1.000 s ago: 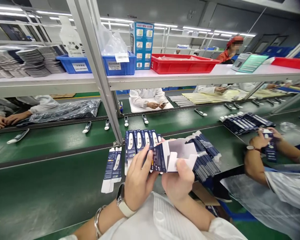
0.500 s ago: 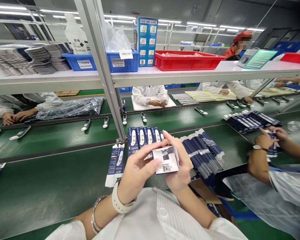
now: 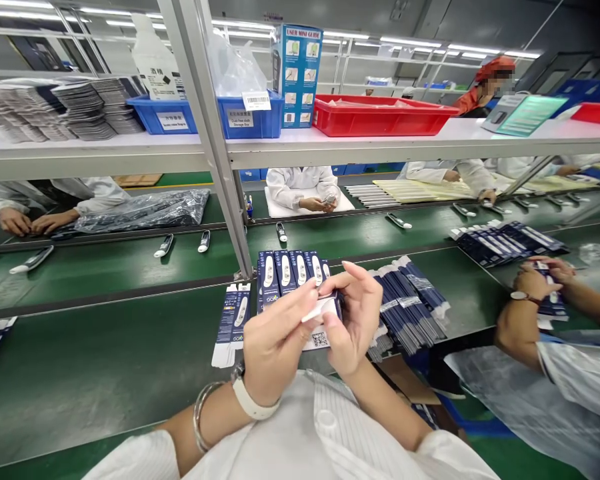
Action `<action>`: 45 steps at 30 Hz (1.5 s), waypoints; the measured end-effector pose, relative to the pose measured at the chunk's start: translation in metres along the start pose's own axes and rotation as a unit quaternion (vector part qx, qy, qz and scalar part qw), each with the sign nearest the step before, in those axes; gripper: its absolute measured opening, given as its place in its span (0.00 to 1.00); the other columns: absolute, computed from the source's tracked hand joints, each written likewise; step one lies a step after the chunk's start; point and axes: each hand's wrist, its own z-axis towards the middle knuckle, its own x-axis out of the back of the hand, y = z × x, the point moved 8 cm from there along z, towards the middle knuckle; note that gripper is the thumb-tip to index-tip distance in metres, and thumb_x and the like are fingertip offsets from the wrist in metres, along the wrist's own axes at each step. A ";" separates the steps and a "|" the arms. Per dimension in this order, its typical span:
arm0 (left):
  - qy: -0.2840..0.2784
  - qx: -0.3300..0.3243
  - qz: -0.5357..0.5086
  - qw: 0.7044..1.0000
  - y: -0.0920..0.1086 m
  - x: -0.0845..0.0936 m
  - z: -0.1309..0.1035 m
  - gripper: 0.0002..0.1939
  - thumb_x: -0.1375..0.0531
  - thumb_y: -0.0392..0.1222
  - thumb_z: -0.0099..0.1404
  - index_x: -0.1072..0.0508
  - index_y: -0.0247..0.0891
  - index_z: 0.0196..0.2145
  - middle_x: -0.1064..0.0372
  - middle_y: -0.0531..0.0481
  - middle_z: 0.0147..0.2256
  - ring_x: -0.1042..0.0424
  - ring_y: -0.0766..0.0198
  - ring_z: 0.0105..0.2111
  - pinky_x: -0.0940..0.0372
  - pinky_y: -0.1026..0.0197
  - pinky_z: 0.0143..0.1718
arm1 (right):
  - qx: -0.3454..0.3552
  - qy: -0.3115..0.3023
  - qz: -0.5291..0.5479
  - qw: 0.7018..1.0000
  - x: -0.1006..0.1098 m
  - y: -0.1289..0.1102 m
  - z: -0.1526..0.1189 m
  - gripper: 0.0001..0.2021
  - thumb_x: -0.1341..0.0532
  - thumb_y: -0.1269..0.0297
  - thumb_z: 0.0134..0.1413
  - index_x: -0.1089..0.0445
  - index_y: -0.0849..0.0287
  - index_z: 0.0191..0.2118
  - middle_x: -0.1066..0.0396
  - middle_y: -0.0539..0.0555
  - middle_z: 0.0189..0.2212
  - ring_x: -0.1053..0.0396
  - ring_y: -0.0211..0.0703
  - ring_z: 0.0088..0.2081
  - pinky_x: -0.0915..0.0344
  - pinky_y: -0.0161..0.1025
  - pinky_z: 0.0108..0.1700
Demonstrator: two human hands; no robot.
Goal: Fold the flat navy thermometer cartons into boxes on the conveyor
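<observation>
Between both hands is a small dark blue carton, its white end with a QR code turned toward me. My left hand holds its left side, fingers near a raised white end flap. My right hand is wrapped round the other side, with the thumb pressed at the flap. Much of the carton is hidden by my fingers. Just beyond stand several upright blue cartons with a white device pictured on them. Flat, unfolded cartons lie to their left, and bundled flat cartons to their right.
Handheld white and grey devices lie on the green conveyor. A metal post rises ahead, left of centre. The shelf above bears blue bins and a red tray. A co-worker's hands hold a carton at right.
The carton's white end has tipped and a flap now stands up between my fingers. My right thumb has come over onto the end. Devices on the conveyor have shifted left.
</observation>
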 end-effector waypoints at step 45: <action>-0.077 0.146 -0.035 0.986 -0.045 -0.026 0.011 0.11 0.39 0.38 0.58 0.26 0.36 0.40 0.29 0.44 0.37 0.30 0.62 0.38 0.33 0.65 0.30 | -0.105 -0.147 -0.077 0.981 0.005 0.040 0.028 0.31 0.63 0.45 0.60 0.30 0.59 0.44 0.34 0.54 0.28 0.35 0.41 0.30 0.38 0.40 0.32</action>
